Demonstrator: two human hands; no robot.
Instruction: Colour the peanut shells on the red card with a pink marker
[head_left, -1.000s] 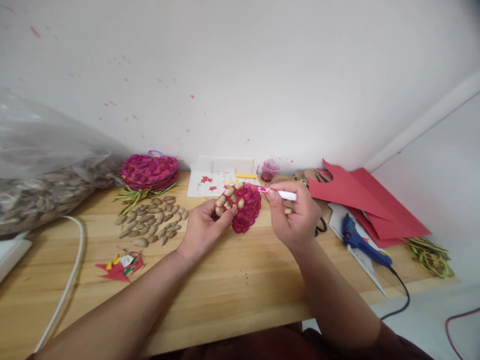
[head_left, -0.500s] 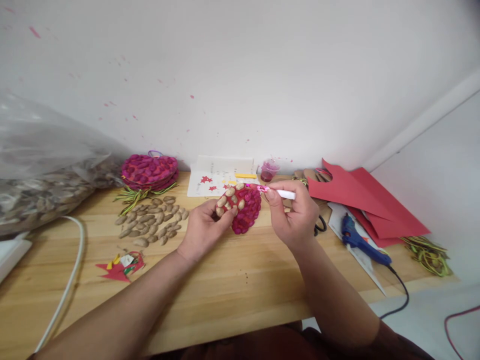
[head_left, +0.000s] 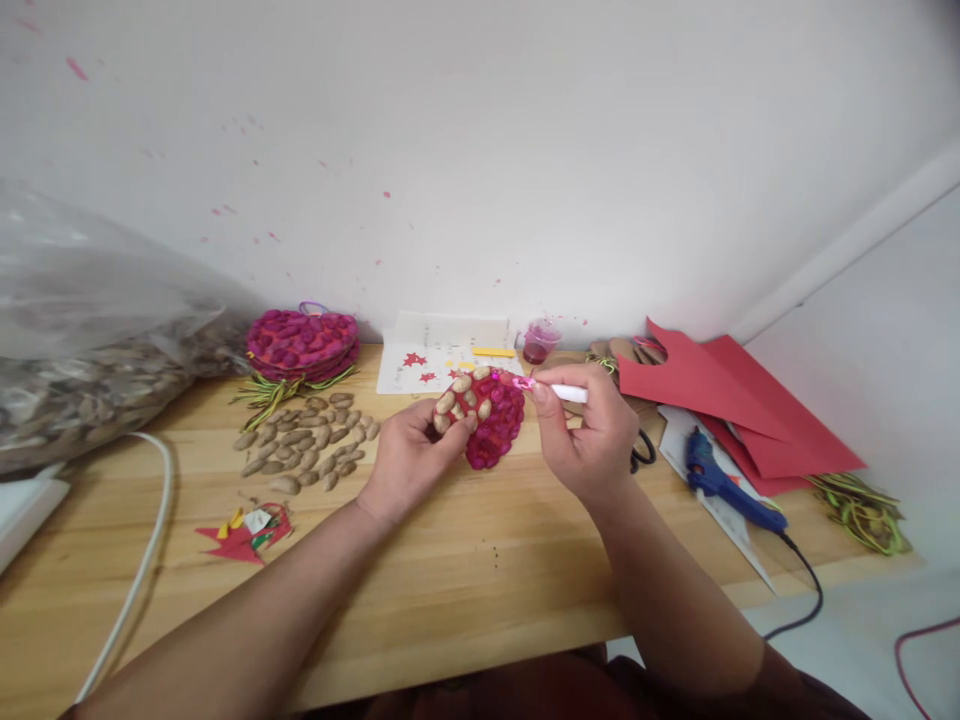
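Observation:
My left hand (head_left: 412, 455) is closed on the edge of a rounded red craft piece (head_left: 495, 435) covered with peanuts, its thumb lying across the front. Peanuts on the piece's left part are bare tan, while those on the right and lower part are coated magenta. Pinched in my right hand (head_left: 592, 435) is a white-handled paintbrush (head_left: 568, 393) smeared with pink. Its tip meets the upper edge of the piece, near the border between bare and coloured peanuts. Behind my hands stands a small clear cup (head_left: 541, 343) with magenta paint.
Loose peanuts (head_left: 307, 440) lie left of my hands, near finished magenta pieces (head_left: 302, 345) and a large bag of peanuts (head_left: 97, 390). Red paper scraps (head_left: 236, 542) lie in front. To the right are a blue glue gun (head_left: 727, 485), red sheets (head_left: 739, 405) and green-yellow strands (head_left: 862, 512).
The paintbrush has shifted very slightly left and down along the piece's upper edge. My left hand keeps the same hold, and the whole view has drifted a little.

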